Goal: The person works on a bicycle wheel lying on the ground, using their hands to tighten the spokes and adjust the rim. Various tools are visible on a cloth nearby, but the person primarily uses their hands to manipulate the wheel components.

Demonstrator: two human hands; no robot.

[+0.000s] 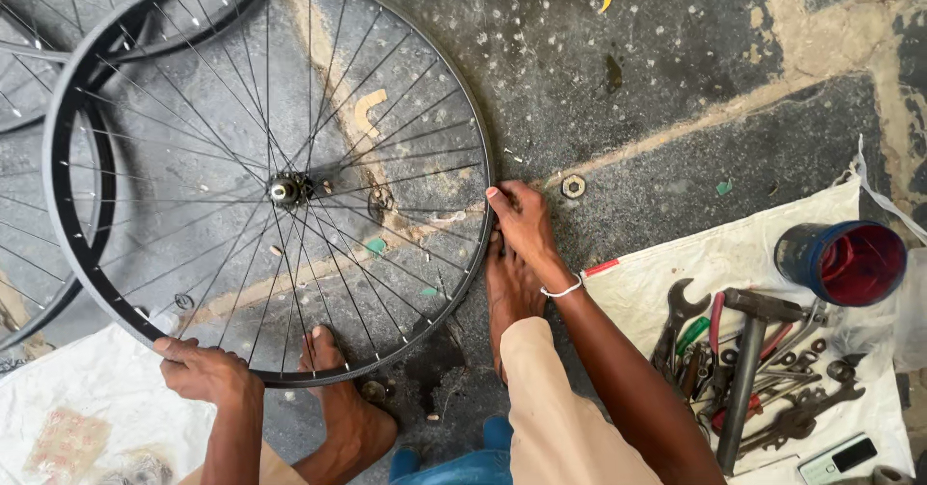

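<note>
A: Where do we have the wheel [270, 171]?

B: Flat on the stone floor [676, 50] ahead of us, hub [287, 189] at centre. Our left hand [205, 371] curls closed over the near rim; our right hand [521, 222] presses its fingers against the right edge.

A: Which sits nearer?

B: Both touch it. The tools [753, 359] lie on the cloth [734, 253] well to our right.
</note>
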